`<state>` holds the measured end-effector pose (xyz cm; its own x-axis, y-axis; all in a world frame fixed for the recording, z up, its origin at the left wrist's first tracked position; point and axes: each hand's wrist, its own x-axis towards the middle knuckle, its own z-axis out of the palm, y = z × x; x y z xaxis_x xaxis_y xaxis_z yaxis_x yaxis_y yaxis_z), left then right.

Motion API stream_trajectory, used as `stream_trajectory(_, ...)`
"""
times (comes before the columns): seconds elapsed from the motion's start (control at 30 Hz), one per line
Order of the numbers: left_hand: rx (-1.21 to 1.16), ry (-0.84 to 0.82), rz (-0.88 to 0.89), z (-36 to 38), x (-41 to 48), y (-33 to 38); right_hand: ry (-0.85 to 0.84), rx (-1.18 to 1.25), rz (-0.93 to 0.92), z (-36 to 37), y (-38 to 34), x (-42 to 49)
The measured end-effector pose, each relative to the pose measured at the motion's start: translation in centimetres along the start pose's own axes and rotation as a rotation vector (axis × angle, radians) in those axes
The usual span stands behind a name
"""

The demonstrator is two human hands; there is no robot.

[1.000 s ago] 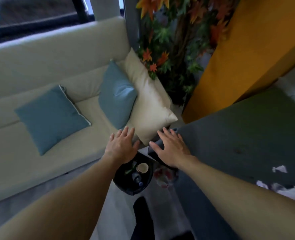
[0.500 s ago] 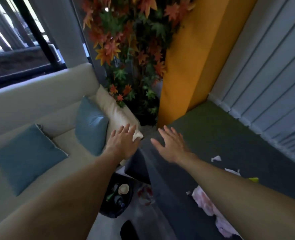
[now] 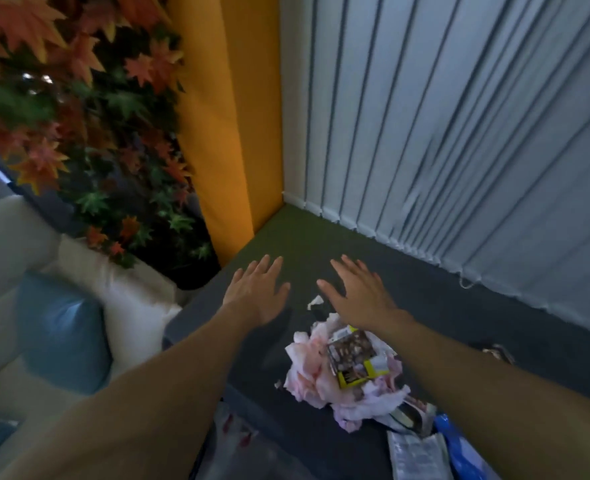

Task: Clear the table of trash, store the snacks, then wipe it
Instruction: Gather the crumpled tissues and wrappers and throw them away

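Both of my hands hover flat over the dark grey table [image 3: 442,306], fingers spread, holding nothing. My left hand [image 3: 257,294] is near the table's left edge. My right hand [image 3: 359,294] is just beyond a heap of crumpled pink-white tissue [image 3: 314,372]. On the heap lies a brown and yellow snack packet [image 3: 350,356]. A small white paper scrap [image 3: 315,301] sits between my hands. At the lower right lie a silver wrapper [image 3: 416,455] and a blue wrapper [image 3: 460,452], partly cut off.
A cream sofa [image 3: 2,244] with a blue cushion [image 3: 61,337] and a white cushion [image 3: 131,299] stands left of the table. A plant with orange and green leaves [image 3: 89,126] fills the corner beside an orange pillar [image 3: 224,133]. Vertical blinds [image 3: 460,133] back the table.
The view has swung right and up, from the sofa and the black bin on the floor to the table. Both hands now hover over the table, and the trash heap has come into view.
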<state>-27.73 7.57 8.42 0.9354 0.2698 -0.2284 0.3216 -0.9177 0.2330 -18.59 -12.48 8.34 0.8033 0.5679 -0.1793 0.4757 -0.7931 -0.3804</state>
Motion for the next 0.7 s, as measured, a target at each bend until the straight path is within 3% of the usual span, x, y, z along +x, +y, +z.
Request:
stream_trajectory(0.43, 0.058, -0.205, 0.275, 6.1, 2.6, 12.2, 0.059, 0.079, 0.233, -1.5, 14.0, -7.2)
stream_trajectory(0.6, 0.006, -0.352, 0.251, 9.4, 2.6, 13.0, 0.033, 0.104, 0.291, -0.1, 16.6, -9.0)
stream_trajectory(0.7, -0.028, -0.348, 0.222, 11.1, 2.3, 12.7, 0.032, 0.119, 0.301, 0.7, 17.5, -9.7)
